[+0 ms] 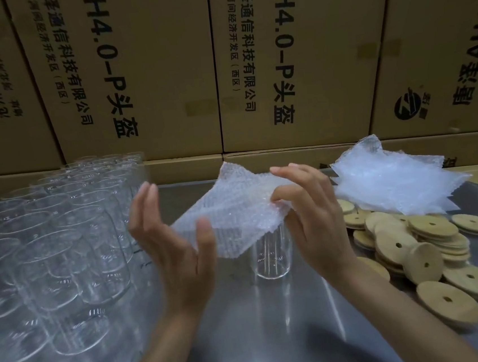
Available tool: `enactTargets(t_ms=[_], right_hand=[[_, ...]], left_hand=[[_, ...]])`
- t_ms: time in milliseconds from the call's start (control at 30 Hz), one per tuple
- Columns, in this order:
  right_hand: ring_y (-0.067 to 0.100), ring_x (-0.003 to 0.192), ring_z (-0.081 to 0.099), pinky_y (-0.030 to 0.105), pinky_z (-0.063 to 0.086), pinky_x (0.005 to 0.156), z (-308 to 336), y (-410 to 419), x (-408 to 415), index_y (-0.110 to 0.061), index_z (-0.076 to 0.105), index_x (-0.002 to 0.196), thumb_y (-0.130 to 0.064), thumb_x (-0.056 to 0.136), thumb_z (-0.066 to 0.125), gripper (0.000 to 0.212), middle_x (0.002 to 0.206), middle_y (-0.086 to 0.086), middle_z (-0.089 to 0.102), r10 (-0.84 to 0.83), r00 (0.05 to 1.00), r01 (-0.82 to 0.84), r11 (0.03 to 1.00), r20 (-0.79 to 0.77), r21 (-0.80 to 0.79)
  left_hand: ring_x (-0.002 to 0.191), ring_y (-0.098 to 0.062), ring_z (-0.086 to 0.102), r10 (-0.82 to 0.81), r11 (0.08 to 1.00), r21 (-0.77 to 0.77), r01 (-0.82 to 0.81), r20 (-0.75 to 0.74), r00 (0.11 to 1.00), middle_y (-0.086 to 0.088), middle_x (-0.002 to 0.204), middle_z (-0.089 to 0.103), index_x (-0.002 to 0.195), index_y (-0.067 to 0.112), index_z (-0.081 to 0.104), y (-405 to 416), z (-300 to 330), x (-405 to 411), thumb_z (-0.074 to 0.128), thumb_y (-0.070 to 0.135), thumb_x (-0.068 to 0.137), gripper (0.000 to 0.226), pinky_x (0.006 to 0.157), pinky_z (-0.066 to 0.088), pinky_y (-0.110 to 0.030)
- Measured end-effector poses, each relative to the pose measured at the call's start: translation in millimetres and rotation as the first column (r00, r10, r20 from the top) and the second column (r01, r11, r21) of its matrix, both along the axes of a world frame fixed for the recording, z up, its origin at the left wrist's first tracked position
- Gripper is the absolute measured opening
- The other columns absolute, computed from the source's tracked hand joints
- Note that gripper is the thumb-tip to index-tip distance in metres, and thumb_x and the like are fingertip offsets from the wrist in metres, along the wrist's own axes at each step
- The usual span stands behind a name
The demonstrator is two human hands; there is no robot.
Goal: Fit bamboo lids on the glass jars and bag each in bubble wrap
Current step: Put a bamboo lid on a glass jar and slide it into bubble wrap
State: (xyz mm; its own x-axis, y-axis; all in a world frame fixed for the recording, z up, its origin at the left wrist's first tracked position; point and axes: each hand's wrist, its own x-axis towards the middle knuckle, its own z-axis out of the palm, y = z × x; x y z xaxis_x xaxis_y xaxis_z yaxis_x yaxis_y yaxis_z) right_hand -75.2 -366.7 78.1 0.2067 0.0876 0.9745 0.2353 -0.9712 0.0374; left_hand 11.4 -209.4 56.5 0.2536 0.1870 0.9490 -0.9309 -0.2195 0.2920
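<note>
A bubble wrap bag (235,210) hangs in the air at the middle of the view. My right hand (309,211) pinches its right edge between thumb and fingers. My left hand (171,247) is at its lower left corner, thumb on the wrap, fingers spread upward. Behind and below the bag a single glass jar (272,257) stands upright on the metal table, its top hidden by the wrap. Round bamboo lids (416,253) with centre holes lie heaped at the right. Several empty glass jars (61,243) stand packed together at the left.
A loose stack of bubble wrap bags (391,182) lies at the back right, beyond the lids. The steel table (262,325) runs under everything. Tall cardboard cartons (161,71) with printed text form a wall right behind the table.
</note>
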Motion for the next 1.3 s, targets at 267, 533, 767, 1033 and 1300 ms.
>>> enactTargets(t_ms=[267, 533, 767, 1033, 1300], right_hand=[[0.025, 0.122, 0.042, 0.012, 0.022, 0.104, -6.2, -3.9, -4.1, -0.025, 0.057, 0.101, -0.004, 0.087, 0.052, 0.026, 0.13, -0.004, 0.047, 0.039, 0.999, -0.029, 0.954, -0.029, 0.299], [0.021, 0.121, 0.044, 0.009, 0.027, 0.099, -8.4, 6.2, -4.0, -0.024, 0.067, 0.099, -0.01, 0.09, 0.055, 0.02, 0.129, -0.005, 0.05, 0.135, 0.99, -0.105, 0.905, -0.044, 0.413], [-0.002, 0.137, 0.027, 0.015, 0.024, 0.108, -16.6, 5.1, -0.3, -0.053, 0.028, 0.136, -0.055, 0.089, 0.046, 0.05, 0.142, -0.038, 0.028, 0.341, 0.904, -0.124, 0.787, -0.258, 0.605], [0.015, 0.111, 0.053, 0.033, 0.045, 0.08, -24.9, -6.1, 2.6, -0.048, 0.029, 0.126, -0.041, 0.079, 0.074, 0.066, 0.134, -0.01, 0.043, 0.147, 0.856, 0.164, 0.831, -0.495, 0.532], [0.023, 0.111, 0.058, 0.046, 0.052, 0.093, -16.3, -42.1, -16.9, -0.033, 0.041, 0.135, -0.027, 0.064, 0.088, 0.085, 0.126, 0.001, 0.054, 0.35, 0.866, 0.178, 0.45, -0.356, 0.875]], left_hand=[[0.13, -0.019, 0.047, -0.145, 0.821, 0.568, 0.064, 0.099, 0.984, -0.001, 0.14, 0.048, 0.137, 0.01, 0.041, -0.6, -14.6, -7.8, 0.059, 0.031, 0.07, 0.073, 0.105, 0.04, -0.043], [0.13, -0.016, 0.048, -0.101, 0.82, 0.571, 0.048, 0.061, 0.993, -0.006, 0.139, 0.053, 0.138, 0.01, 0.042, -13.9, -19.0, -20.4, 0.057, 0.042, 0.084, 0.065, 0.104, 0.041, -0.032], [0.101, -0.024, 0.064, -0.016, 0.989, 0.132, 0.059, -0.306, 0.952, -0.018, 0.113, 0.069, 0.125, 0.002, 0.061, -3.0, -7.1, -6.0, 0.041, -0.001, 0.085, 0.045, 0.081, 0.043, -0.026], [0.092, -0.032, 0.065, 0.375, 0.763, 0.642, -0.076, -0.345, 0.86, -0.007, 0.1, 0.072, 0.106, 0.016, 0.073, 2.0, -18.0, 3.0, 0.062, 0.0, 0.083, 0.03, 0.068, 0.051, -0.037], [0.08, -0.023, 0.052, 0.431, 0.54, 0.791, 0.288, -0.554, 0.713, -0.004, 0.08, 0.047, 0.056, 0.012, 0.043, -3.9, -37.9, 13.0, 0.041, 0.041, 0.1, 0.053, 0.073, 0.045, -0.038]])
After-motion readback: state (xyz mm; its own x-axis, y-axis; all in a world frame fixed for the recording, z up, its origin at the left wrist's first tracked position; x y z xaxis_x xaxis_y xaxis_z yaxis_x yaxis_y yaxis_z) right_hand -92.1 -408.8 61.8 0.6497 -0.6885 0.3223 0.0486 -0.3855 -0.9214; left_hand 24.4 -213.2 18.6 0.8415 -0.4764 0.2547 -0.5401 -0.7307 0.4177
